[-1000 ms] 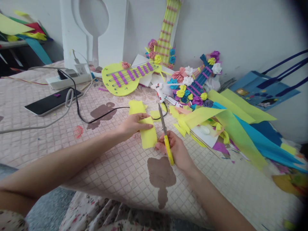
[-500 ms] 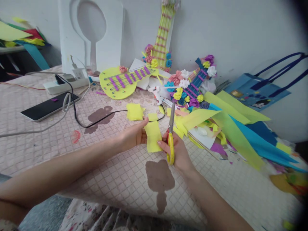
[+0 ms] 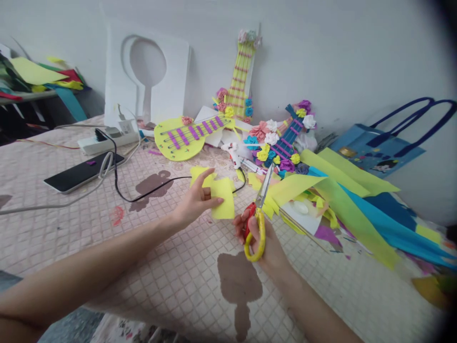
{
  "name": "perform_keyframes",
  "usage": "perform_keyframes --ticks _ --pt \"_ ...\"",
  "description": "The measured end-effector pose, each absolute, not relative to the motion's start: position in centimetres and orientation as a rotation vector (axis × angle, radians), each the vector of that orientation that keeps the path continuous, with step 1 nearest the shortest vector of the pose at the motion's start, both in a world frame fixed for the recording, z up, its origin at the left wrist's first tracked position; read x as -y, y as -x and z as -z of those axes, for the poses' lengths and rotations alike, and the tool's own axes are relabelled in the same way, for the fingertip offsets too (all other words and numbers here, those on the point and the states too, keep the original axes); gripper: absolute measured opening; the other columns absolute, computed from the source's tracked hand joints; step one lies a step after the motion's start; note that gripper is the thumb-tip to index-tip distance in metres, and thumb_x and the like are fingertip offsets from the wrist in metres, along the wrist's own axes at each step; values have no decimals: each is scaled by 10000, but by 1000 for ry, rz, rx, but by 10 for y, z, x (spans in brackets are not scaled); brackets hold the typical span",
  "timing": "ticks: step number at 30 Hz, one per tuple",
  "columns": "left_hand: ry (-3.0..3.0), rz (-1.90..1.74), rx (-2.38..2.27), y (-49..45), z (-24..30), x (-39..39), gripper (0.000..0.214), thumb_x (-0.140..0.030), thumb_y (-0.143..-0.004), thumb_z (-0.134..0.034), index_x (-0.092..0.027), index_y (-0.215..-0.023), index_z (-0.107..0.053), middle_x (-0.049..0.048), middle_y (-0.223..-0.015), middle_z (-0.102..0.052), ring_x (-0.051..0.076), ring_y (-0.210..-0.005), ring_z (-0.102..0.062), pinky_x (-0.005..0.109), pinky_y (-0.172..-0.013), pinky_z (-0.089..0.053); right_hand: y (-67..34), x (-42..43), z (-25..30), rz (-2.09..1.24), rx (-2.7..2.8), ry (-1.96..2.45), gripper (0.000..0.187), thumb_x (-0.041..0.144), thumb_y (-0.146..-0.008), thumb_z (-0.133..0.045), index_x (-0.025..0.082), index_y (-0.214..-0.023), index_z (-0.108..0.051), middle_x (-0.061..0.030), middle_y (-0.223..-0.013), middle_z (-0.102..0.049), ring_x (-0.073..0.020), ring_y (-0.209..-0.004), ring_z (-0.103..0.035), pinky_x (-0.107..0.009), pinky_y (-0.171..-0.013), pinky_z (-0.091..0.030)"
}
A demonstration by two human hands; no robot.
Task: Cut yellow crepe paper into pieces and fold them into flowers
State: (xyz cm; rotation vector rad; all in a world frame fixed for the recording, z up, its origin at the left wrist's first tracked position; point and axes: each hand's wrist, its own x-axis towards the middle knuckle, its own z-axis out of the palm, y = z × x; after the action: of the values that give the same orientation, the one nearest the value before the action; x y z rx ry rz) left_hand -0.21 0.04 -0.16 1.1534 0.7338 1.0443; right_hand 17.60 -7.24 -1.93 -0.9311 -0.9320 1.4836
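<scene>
Here's the left hand (image 3: 194,202), on the near side of the white glue gun (image 3: 233,157) and a little to its left, thumb and curled fingers pinching a piece of yellow paper (image 3: 224,205), index finger lifted clear! That paper sits nearer the person than the glue gun. And the right hand (image 3: 273,247), near and right of the glue gun, wraps its fingers round the handles of the scissors (image 3: 260,212), blades pointing up and away. A small yellow stack (image 3: 198,172) lies just left of the glue gun, on its near side. Behind left, a yellow paper guitar (image 3: 185,147); off to the right, a blue one trimmed with flowers (image 3: 291,133), and long green strips (image 3: 342,205) farther right!
</scene>
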Motion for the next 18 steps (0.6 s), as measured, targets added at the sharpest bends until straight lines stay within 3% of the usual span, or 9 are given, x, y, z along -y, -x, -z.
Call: perform_keyframes --ticks 2,4,6,18 --pt "-1205 -1041 -715 5 0 -4 667 -203 -726 -711 -213 -1305 -378 -28 -712 -620 114 -656 -597 217 -596 -455 -174 75 21 -1573 906 887 320 501 -796 -631 203 -870 -540 -16 -810 -627 -98 -591 -534 -213 -507 -418" --pt "-1261 -1025 -727 8 1 -8 388 -224 -734 -702 -170 -1091 -561 -14 -725 -620 97 -652 -576 205 -594 -438 -171 78 24 -1628 895 834 385 571 -775 -613 205 -878 -554 -15 -800 -611 -103 -590 -527 -224 -509 -438" --pt "-1292 -1010 -757 11 3 -12 227 -246 -735 -701 -146 -928 -635 11 -780 -643 93 -674 -573 210 -617 -435 -165 81 25 -1658 885 774 516 687 -709 -589 193 -857 -565 -19 -764 -583 -110 -569 -512 -226 -474 -431" --pt "-975 -1099 -781 27 -1 -32 221 -279 -716 -726 -159 -898 -692 55 -925 -671 118 -769 -592 238 -701 -469 -149 103 36 -2172 840 530 648 787 -732 -412 161 -848 -535 -8 -700 -517 -104 -517 -505 -228 -464 -447"
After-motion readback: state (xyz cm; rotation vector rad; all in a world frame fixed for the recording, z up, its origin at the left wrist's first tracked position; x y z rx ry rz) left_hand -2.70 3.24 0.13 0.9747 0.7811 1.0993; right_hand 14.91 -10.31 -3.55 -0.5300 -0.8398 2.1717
